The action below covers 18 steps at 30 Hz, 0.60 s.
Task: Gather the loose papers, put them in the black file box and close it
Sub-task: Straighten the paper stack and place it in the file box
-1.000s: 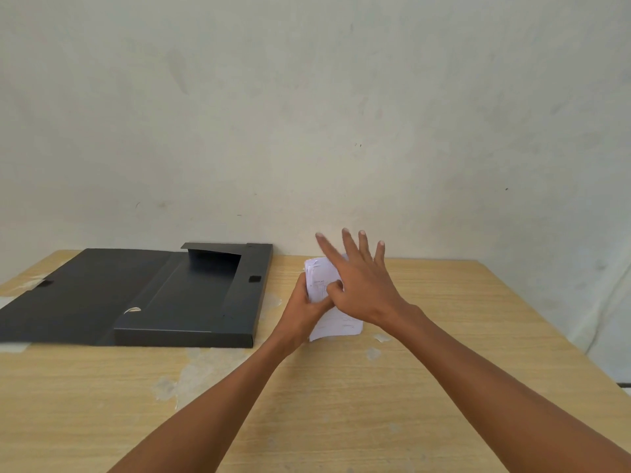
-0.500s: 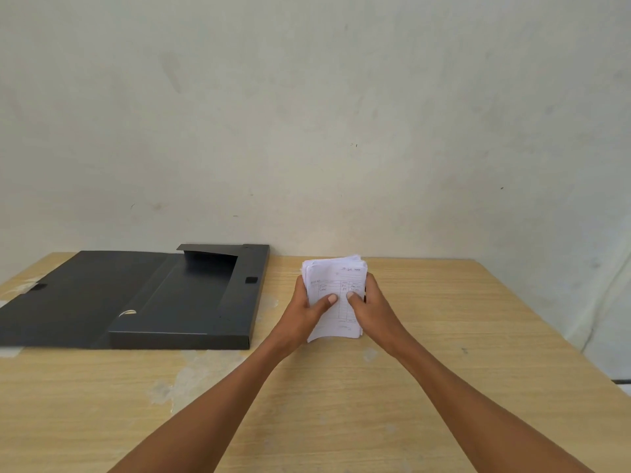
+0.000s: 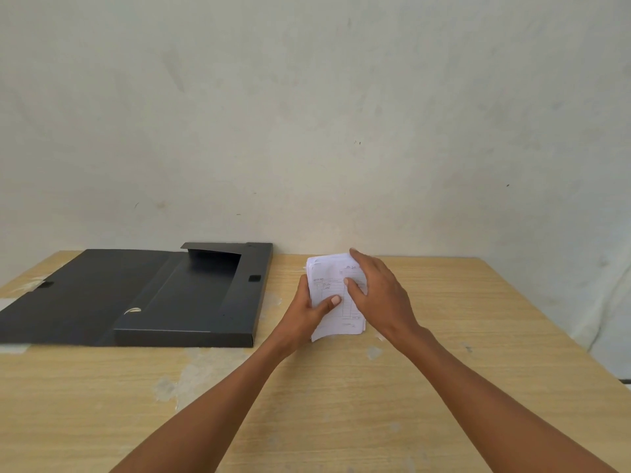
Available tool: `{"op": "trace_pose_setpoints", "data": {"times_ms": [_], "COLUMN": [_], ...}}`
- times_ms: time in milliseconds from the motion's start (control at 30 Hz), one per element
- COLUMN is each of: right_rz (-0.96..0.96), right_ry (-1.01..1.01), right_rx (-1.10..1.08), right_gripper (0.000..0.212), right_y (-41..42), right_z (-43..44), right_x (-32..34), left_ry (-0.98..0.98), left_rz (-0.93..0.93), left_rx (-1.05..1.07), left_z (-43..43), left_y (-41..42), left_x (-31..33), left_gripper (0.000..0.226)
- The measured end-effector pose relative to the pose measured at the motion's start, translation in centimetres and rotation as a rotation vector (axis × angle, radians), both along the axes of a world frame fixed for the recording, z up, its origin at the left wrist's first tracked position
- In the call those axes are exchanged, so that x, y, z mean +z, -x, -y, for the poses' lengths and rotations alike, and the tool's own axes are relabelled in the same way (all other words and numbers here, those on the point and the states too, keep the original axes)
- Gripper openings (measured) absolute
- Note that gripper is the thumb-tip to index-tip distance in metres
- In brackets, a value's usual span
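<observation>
A stack of white papers (image 3: 333, 288) with printed table lines stands tilted on the wooden table, right of the black file box (image 3: 191, 302). My left hand (image 3: 309, 312) grips the stack's left edge, thumb across its face. My right hand (image 3: 379, 295) lies over the stack's right side with fingers spread toward its top edge. The file box lies open, its lid (image 3: 75, 295) folded flat to the left and its tray bare inside.
The wooden table (image 3: 341, 404) has worn pale patches near its middle. A plain wall rises right behind the table's far edge. A pale cloth or sheet (image 3: 611, 302) hangs off the table's right side.
My right hand shifted from gripping the stack's lower right edge up to its top right, fingers spread. The stack stays in my left hand at about the same spot.
</observation>
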State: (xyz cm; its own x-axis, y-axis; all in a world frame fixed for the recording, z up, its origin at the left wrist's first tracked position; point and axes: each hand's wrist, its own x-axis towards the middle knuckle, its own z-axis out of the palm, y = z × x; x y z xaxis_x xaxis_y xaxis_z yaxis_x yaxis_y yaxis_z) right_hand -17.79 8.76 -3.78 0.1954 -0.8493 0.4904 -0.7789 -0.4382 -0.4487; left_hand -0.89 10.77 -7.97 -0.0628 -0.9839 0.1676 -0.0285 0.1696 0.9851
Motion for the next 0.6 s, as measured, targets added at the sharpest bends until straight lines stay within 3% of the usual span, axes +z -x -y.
{"op": "trace_pose_setpoints", "data": {"times_ms": [100, 200, 267, 367, 500, 600], "right_rz": [0.218, 0.541, 0.551, 0.689, 0.893, 0.928], "right_ry": [-0.074, -0.380, -0.532, -0.517, -0.474, -0.456], "right_rx": [0.038, 0.102, 0.201, 0.165, 0.136, 0.134], "right_gripper": [0.060, 0.098, 0.073, 0.033, 0.024, 0.022], "right_y": [0.2, 0.1, 0.2, 0.1, -1.0, -2.6], "right_z": [0.1, 0.0, -0.1, -0.2, -0.1, -0.2], "right_x": [-0.2, -0.7, -1.5, -2.6, -2.9, -2.5], "left_ry": [0.005, 0.018, 0.022, 0.004, -0.041, -0.021], "left_rz": [0.013, 0.000, 0.001, 0.030, 0.031, 0.171], "left_rx": [0.023, 0.058, 0.055, 0.086, 0.116, 0.084], "left_z": [0.1, 0.1, 0.1, -0.2, -0.7, -0.9], "left_y": [0.1, 0.3, 0.3, 0.1, -0.5, -2.3], "left_x": [-0.2, -0.2, -0.3, -0.5, 0.0, 1.6], "left_gripper": [0.058, 0.050, 0.048, 0.047, 0.034, 0.036]}}
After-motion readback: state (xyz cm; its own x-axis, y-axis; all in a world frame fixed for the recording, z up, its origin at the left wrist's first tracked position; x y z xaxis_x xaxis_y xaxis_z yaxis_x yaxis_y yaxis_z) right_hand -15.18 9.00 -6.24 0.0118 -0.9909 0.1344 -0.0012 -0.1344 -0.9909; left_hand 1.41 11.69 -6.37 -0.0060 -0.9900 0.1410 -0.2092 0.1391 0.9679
